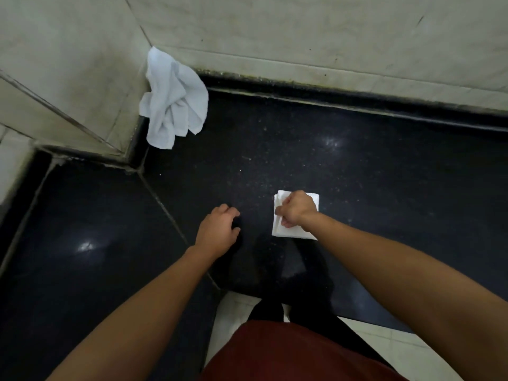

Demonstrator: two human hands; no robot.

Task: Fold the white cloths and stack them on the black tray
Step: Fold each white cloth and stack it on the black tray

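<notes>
My right hand [297, 209] grips the small folded white cloth [284, 232], hiding its middle; I see my left hand [218, 232] slack, fingers loosely curled.

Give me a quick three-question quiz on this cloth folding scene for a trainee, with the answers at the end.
1. True or false: the right hand grips the folded cloth.
2. Where does the crumpled cloth lie? A: in the corner against the tiled wall. B: under the right hand. C: hung on a hook.
3. Fill in: the left hand holds ____.
Key: 1 true; 2 A; 3 nothing.
</notes>
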